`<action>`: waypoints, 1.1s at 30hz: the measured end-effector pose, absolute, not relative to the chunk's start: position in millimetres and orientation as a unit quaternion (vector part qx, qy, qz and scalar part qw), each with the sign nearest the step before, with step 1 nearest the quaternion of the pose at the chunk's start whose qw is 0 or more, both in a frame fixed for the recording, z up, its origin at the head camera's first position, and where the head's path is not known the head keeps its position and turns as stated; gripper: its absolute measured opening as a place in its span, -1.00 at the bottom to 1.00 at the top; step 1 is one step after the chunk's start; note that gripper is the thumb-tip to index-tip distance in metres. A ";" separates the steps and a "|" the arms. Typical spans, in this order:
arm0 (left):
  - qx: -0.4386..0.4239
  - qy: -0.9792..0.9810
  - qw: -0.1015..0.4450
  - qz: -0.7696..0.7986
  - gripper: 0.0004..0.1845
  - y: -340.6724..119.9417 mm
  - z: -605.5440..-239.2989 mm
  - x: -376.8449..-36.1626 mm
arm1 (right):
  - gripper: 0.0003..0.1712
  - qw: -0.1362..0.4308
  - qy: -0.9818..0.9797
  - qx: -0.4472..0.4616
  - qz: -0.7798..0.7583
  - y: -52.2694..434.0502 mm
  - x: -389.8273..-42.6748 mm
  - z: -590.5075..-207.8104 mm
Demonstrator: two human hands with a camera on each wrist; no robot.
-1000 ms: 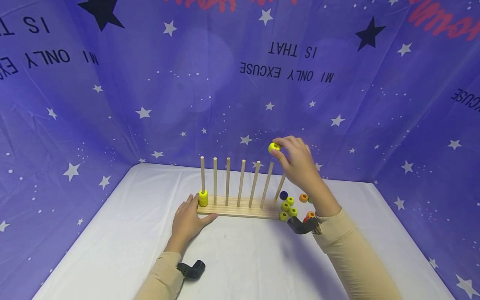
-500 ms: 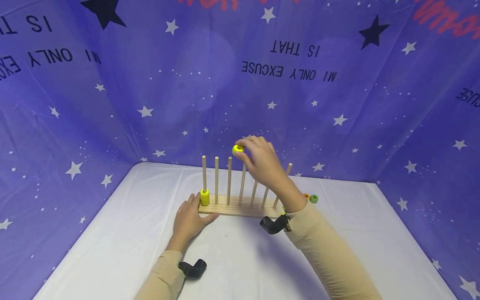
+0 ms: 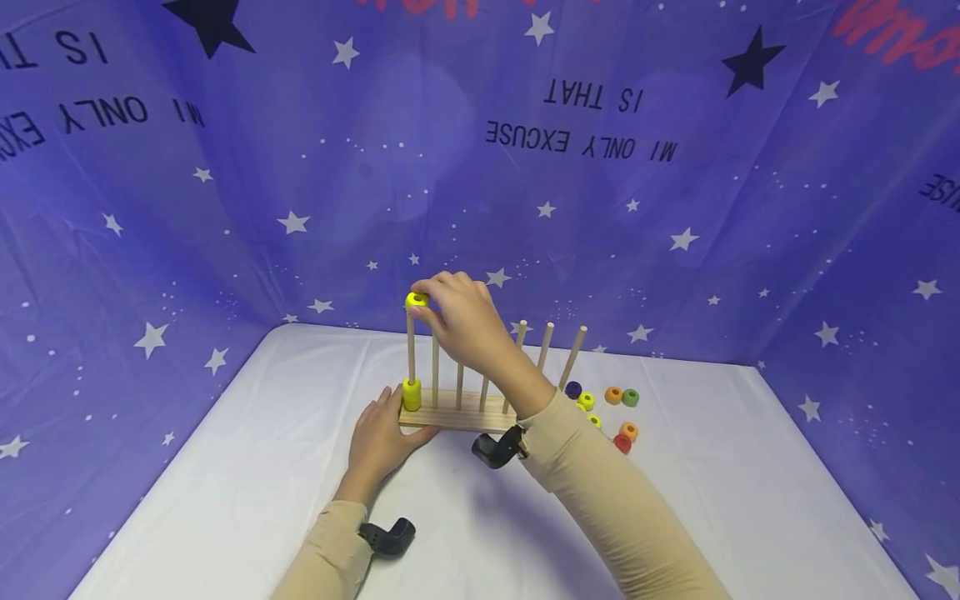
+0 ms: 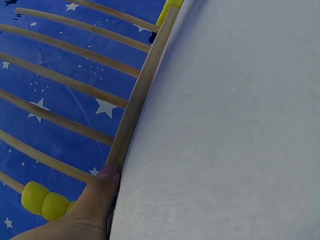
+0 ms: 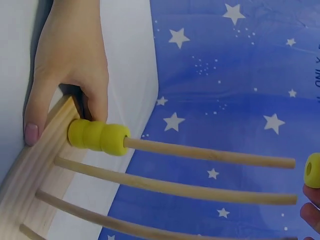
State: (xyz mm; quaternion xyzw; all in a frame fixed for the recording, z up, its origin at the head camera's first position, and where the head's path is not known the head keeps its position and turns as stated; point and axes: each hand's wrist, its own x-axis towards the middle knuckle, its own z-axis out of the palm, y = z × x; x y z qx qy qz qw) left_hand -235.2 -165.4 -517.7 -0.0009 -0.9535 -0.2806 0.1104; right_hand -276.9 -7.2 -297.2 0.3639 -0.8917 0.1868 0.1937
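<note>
My right hand (image 3: 468, 325) pinches a yellow bead (image 3: 415, 301) between thumb and fingers at the top of the leftmost peg (image 3: 411, 350). In the right wrist view this bead (image 5: 313, 170) sits just beyond the peg's tip, a small gap apart. Lower on that peg, a short stack of yellow beads (image 5: 99, 136) rests against the wooden base (image 3: 450, 417). The other upright pegs are bare, some partly hidden behind my right hand and forearm. My left hand (image 3: 380, 437) grips the base's left end, its thumb (image 4: 102, 185) along the front edge.
Right of the base lie loose beads: a dark blue one (image 3: 573, 389), several yellow ones (image 3: 587, 402), a green one (image 3: 631, 397), orange ones (image 3: 613, 395) and a red one (image 3: 622, 444). Behind the white-covered table (image 3: 450, 517) hangs a purple-blue star-printed cloth (image 3: 375, 183).
My right hand has carried the yellow bead leftward over the pegs, from above the right end to the leftmost peg's top. My left hand has stayed on the base.
</note>
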 end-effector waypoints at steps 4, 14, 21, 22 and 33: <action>-0.004 -0.954 0.113 -0.277 0.07 -163.8 -517.9 -236.4 | -0.62 0.185 -0.897 0.361 0.176 -12.1 -277.8 -299.2; 0.004 -0.955 0.108 -0.277 0.08 -163.2 -517.8 -236.3 | -0.61 0.185 -0.903 0.356 0.156 -16.6 -280.2 -302.6; 0.004 -0.954 0.109 -0.278 0.06 -164.3 -517.6 -235.8 | -0.65 0.172 -0.909 0.353 0.139 -17.8 -281.6 -306.2; 0.003 -0.954 0.109 -0.277 0.06 -164.3 -517.6 -235.8 | -0.64 0.173 -0.909 0.353 0.139 -17.8 -281.7 -306.4; 0.004 -0.955 0.111 -0.274 0.07 -164.3 -517.0 -235.3 | -0.63 0.172 -0.907 0.357 0.144 -17.9 -281.7 -307.3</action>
